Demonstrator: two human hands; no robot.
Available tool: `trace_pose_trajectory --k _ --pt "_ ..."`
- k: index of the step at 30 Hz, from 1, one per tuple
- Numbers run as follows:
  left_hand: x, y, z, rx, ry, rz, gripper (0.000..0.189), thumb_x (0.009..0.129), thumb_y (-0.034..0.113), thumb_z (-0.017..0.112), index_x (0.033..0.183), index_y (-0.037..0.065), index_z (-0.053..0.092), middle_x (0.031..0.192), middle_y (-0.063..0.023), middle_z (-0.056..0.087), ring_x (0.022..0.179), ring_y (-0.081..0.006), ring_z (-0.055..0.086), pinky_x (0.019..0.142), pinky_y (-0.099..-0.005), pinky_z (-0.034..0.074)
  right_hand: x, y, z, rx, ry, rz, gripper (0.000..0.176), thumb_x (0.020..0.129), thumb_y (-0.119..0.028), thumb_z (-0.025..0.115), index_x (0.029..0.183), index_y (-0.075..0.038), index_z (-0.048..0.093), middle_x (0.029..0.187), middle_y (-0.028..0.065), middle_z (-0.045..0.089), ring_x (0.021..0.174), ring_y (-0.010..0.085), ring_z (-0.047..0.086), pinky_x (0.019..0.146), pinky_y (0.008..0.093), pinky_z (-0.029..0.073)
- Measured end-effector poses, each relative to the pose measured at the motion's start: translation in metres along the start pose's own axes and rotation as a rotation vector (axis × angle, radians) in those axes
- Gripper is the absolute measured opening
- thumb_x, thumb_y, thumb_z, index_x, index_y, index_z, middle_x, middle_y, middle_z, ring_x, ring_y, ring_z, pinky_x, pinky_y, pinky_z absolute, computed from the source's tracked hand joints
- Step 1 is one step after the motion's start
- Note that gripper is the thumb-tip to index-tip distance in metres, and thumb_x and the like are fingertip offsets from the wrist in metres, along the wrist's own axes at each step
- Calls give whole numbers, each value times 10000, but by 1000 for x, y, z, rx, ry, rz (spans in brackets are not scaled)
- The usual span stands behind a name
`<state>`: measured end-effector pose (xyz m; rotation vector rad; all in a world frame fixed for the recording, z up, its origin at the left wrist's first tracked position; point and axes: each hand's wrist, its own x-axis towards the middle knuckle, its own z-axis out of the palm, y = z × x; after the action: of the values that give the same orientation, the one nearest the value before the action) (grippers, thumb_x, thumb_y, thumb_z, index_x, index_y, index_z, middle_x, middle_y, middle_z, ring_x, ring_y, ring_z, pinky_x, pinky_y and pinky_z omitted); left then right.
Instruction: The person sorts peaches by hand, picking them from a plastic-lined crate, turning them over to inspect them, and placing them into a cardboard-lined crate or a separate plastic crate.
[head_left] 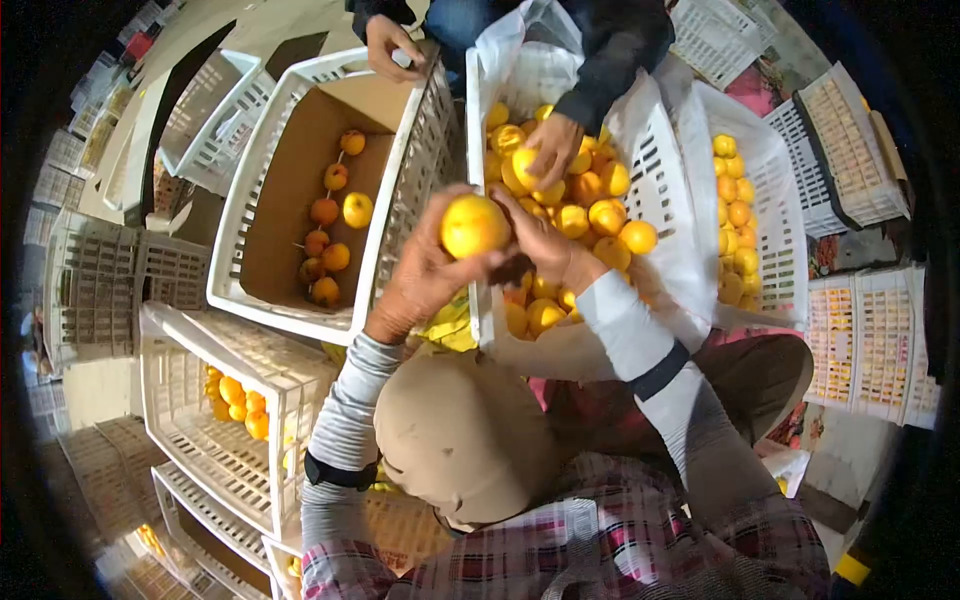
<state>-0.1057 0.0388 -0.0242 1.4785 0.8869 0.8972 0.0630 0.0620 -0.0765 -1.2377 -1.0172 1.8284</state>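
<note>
While the left hand (pixel 425 272) holds a fruit (pixel 473 226) in the head view, fingers curled round it, the right hand (pixel 550 242) is just beside its right side, its grip unclear. The fruit, round without a long axis, is above the crate's (pixel 655 160) left rim.

From my station I have both forearms (pixel 352 400) angled inward, left hand (pixel 422 272) curled in a grip, right hand (pixel 548 246) just beside it, perhaps loosely bent.
</note>
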Motion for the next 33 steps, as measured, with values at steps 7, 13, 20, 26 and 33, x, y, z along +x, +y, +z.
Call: trace_pose_trajectory --k 7,13,20,26,33 --pt "-36 -95 -151 490 566 -148 517 687 111 690 1123 -18 444 1024 -174 527 889 -262 562 764 -343 471 14 62 -59 -1292 -216 157 475 753 -378 597 1054 -14 545 937 215 612 889 339 592 745 399 471" --pt "-55 -161 -170 950 92 -351 513 744 260 628 1151 -10 472 1046 -240 560 970 -338 560 795 -375 460 56 151 -60 -1277 -316 109 457 710 -444 625 896 -26 645 832 154 651 709 300 629 644 398 491" --pt "-37 -138 -150 767 313 -353 407 762 291 615 1035 -8 575 959 -194 608 899 -300 592 774 -345 461 21 90 -36 -1211 -258 273 559 667 -553 581 866 -36 660 896 148 648 749 292 624 675 381 487" --pt "-36 -133 -148 753 281 -375 357 794 274 590 1028 5 586 978 -173 615 887 -286 596 770 -312 461 30 106 -64 -1294 -192 389 655 739 -488 596 1131 31 513 1084 254 555 997 362 552 854 394 435" --pt "-35 -112 -133 735 271 -367 328 806 249 572 1018 0 592 967 -173 624 904 -278 606 766 -323 469 88 223 -120 -1202 4 -261 554 841 -444 446 1192 -16 456 1044 169 580 854 287 582 739 348 474"
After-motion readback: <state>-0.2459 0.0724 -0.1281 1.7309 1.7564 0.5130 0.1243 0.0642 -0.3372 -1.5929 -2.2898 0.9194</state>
